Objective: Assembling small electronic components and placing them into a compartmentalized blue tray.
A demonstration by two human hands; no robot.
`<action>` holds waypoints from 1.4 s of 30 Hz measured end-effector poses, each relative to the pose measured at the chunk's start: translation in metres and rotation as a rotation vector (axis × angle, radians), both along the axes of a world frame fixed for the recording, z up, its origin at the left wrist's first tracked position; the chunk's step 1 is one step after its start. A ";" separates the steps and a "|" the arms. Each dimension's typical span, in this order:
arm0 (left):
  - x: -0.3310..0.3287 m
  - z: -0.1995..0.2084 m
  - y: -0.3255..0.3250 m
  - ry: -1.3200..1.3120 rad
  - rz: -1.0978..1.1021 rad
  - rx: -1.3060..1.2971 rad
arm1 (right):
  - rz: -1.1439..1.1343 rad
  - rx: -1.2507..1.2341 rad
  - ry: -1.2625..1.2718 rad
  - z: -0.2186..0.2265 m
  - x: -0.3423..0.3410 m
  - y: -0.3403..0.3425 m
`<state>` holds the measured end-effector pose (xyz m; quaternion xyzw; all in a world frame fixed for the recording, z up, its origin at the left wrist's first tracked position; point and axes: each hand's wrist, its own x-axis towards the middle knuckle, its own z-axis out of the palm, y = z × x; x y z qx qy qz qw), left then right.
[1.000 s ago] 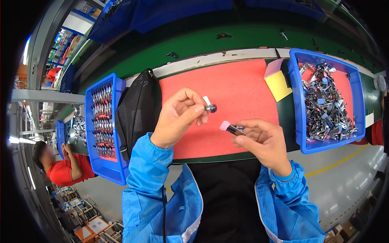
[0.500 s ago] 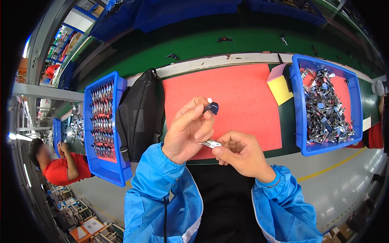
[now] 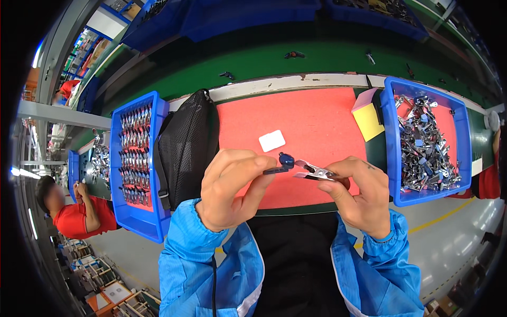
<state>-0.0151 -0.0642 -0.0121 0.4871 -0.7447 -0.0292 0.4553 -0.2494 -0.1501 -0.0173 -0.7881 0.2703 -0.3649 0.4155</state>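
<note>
My left hand [image 3: 228,186] pinches a small dark blue plastic piece [image 3: 285,161] between thumb and fingers; it has a flat plate and a rounded knob. Facing it, my right hand [image 3: 364,196] grips a silver metal spring clip [image 3: 316,171] with dark ends by its handle side. The clip's jaws point left at the plastic piece, with a slight gap between the two. Beyond my hands a small white card [image 3: 272,140] lies on the red mat [image 3: 317,121].
A blue bin [image 3: 392,158] of jumbled clips stands right, beside yellow notes [image 3: 368,122]. On the left are a black mesh bag [image 3: 187,142] and a blue tray [image 3: 159,211] with rows of clips. A green belt [image 3: 259,66] runs behind. A person in red [image 3: 87,214] works far left.
The white card has come to lie on the mat. The dark blue piece is turned and lower in my left hand. My right hand has moved right, with the clip now showing its jaws.
</note>
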 end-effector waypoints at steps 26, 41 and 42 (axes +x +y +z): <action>-0.004 0.026 0.007 -0.111 -0.111 0.070 | 0.055 -0.319 -0.051 -0.003 0.005 -0.002; -0.007 0.026 0.008 0.132 -0.105 0.147 | 0.053 -0.392 -0.036 0.000 0.003 0.003; -0.006 0.026 0.008 0.114 -0.105 0.139 | 0.071 -0.385 -0.023 0.000 0.002 0.003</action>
